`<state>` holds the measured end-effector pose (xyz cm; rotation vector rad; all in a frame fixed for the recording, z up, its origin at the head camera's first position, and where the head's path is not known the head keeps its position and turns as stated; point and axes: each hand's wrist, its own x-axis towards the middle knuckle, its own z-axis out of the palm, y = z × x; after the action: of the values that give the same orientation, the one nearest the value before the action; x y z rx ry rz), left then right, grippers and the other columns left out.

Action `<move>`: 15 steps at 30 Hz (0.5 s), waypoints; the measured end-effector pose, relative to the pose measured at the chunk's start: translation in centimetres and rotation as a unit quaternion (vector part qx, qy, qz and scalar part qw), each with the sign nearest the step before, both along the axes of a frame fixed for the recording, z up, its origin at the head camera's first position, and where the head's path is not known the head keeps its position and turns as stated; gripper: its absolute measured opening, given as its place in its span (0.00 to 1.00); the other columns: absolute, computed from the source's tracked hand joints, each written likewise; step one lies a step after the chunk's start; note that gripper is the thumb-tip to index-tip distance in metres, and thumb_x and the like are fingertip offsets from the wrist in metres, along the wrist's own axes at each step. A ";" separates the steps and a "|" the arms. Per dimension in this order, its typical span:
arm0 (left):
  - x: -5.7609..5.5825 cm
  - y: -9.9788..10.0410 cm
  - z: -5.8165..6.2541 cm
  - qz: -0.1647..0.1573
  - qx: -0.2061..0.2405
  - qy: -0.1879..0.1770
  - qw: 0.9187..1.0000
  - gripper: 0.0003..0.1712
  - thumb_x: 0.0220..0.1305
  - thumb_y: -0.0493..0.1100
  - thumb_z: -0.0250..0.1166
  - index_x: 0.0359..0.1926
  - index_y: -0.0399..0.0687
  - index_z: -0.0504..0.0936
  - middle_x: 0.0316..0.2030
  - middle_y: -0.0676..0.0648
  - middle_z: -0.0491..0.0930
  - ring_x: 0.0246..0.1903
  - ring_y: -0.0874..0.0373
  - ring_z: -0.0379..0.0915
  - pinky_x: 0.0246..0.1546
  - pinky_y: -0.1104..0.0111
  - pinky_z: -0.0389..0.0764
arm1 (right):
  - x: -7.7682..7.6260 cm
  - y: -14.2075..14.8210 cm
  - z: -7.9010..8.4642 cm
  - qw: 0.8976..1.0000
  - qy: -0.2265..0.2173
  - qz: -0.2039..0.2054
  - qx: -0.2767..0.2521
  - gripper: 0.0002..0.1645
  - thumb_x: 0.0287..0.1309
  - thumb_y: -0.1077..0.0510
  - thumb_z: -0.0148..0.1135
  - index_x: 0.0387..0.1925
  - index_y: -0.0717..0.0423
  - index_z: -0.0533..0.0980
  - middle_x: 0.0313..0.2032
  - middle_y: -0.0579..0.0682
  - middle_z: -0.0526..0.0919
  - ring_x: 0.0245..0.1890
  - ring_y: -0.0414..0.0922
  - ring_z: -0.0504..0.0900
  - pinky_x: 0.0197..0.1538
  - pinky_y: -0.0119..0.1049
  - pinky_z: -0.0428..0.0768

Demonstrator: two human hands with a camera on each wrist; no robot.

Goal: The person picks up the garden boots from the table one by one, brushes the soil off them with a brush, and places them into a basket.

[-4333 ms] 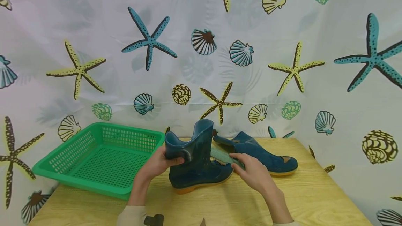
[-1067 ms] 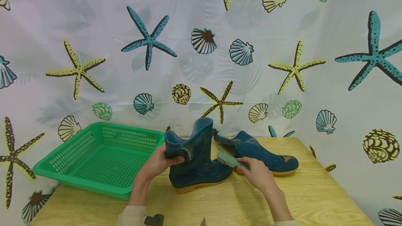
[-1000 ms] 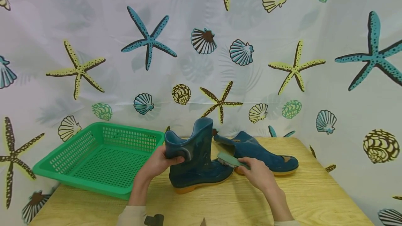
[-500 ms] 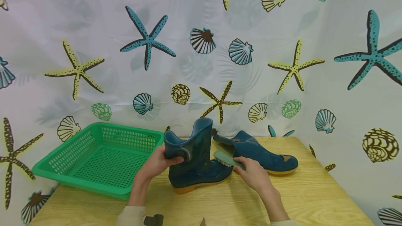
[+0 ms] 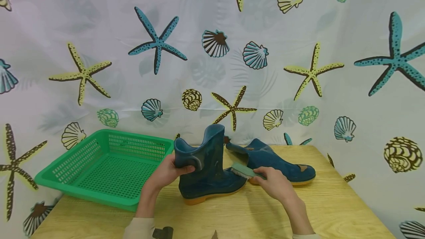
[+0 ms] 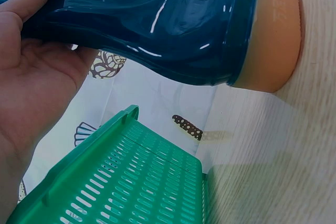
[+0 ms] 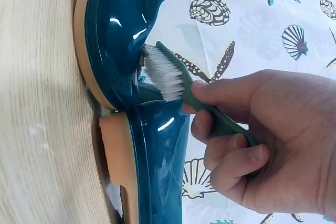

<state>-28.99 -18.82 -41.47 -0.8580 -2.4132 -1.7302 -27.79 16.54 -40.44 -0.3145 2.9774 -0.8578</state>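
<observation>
A dark blue rain boot (image 5: 207,176) with a tan sole stands upright on the table. My left hand (image 5: 168,172) grips its shaft near the top, thumb on the outside; the left wrist view shows this hand (image 6: 39,77) at the boot's shaft. With curled fingers my right hand (image 5: 275,183) holds the handle of a green scrub brush (image 5: 244,170). In the right wrist view the white bristles (image 7: 165,72) are at the top of the boot's toe, by a small brown patch (image 7: 143,59).
Behind the brush a second blue boot (image 5: 275,161) lies on its side, a brownish patch on its toe. At left sits a green perforated basket (image 5: 109,172) on the wooden table (image 5: 318,209). A patterned curtain (image 5: 212,73) hangs behind.
The brush has moved back and forth over the boot's toe, now slightly further right than half a second ago. My left hand and the boot have stayed in place.
</observation>
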 end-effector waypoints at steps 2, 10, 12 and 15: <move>0.0 0.1 0.0 -0.001 -0.001 0.000 1.000 0.16 0.63 0.40 0.69 0.51 0.40 0.84 0.49 0.37 0.83 0.46 0.66 0.80 0.46 0.64 0.81 | 0.0 0.0 0.0 1.000 0.006 -0.004 -0.007 0.19 0.67 0.55 0.61 0.58 0.55 0.79 0.55 0.57 0.83 0.49 0.53 0.83 0.46 0.50 0.81; 0.1 0.1 0.0 -0.003 0.002 0.008 1.000 0.16 0.63 0.40 0.69 0.51 0.40 0.84 0.49 0.37 0.83 0.46 0.67 0.80 0.47 0.64 0.81 | -0.6 -1.4 -1.3 0.999 0.025 -0.002 -0.033 0.21 0.67 0.56 0.62 0.59 0.54 0.78 0.47 0.51 0.85 0.34 0.43 0.81 0.36 0.40 0.77; 0.0 0.1 0.0 -0.003 0.002 0.008 1.000 0.16 0.63 0.40 0.69 0.51 0.40 0.84 0.49 0.37 0.83 0.46 0.67 0.79 0.46 0.65 0.81 | -0.5 -1.6 -1.3 0.999 0.026 0.005 -0.020 0.20 0.67 0.56 0.62 0.58 0.54 0.79 0.49 0.53 0.85 0.41 0.46 0.84 0.40 0.43 0.81; -0.1 0.0 -0.1 0.000 -0.002 0.005 1.000 0.16 0.63 0.40 0.70 0.51 0.40 0.84 0.49 0.37 0.83 0.46 0.66 0.79 0.47 0.64 0.81 | -0.4 -1.6 -1.1 1.000 0.020 0.007 -0.002 0.19 0.66 0.56 0.63 0.57 0.55 0.79 0.51 0.55 0.85 0.46 0.51 0.84 0.43 0.47 0.82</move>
<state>-29.07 -18.82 -41.56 -0.8640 -2.4124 -1.7167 -28.15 14.90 -41.55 -0.3575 3.0076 -0.8651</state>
